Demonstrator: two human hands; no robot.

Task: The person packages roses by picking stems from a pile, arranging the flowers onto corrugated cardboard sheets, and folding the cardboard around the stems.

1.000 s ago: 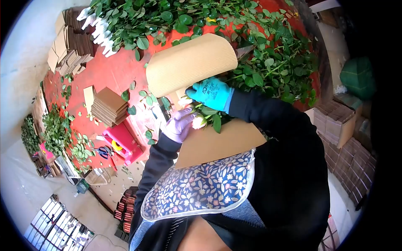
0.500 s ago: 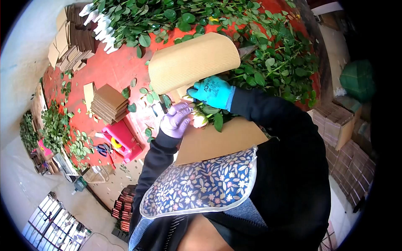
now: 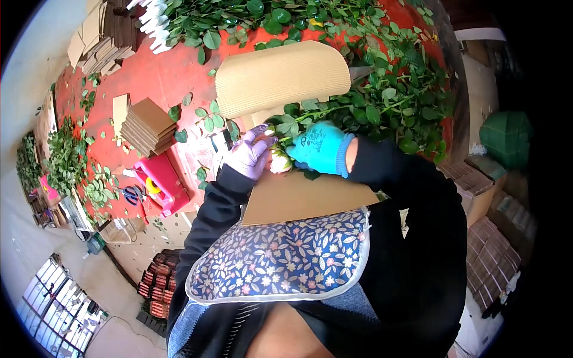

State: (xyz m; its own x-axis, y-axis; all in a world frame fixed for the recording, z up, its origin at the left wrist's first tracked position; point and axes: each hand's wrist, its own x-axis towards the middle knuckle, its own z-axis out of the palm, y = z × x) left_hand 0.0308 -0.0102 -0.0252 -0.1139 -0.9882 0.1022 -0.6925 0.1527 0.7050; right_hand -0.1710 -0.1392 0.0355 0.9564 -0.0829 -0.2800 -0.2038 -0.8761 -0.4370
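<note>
The upper cardboard (image 3: 282,80) is matt, ribbed — the pink holder (image 3: 169,190) plastic.

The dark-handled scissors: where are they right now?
In the head view, the scissors lie at left, on the red table, just left of the pink holder.

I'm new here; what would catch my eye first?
Probably the bright blue-gloved right hand near the centre, with a pale rose between it and the lavender-gloved left hand. Beyond them is a ribbed cardboard sheet, with leafy green stems massed to its right. A hot-pink container stands out at left on the red table.
</note>
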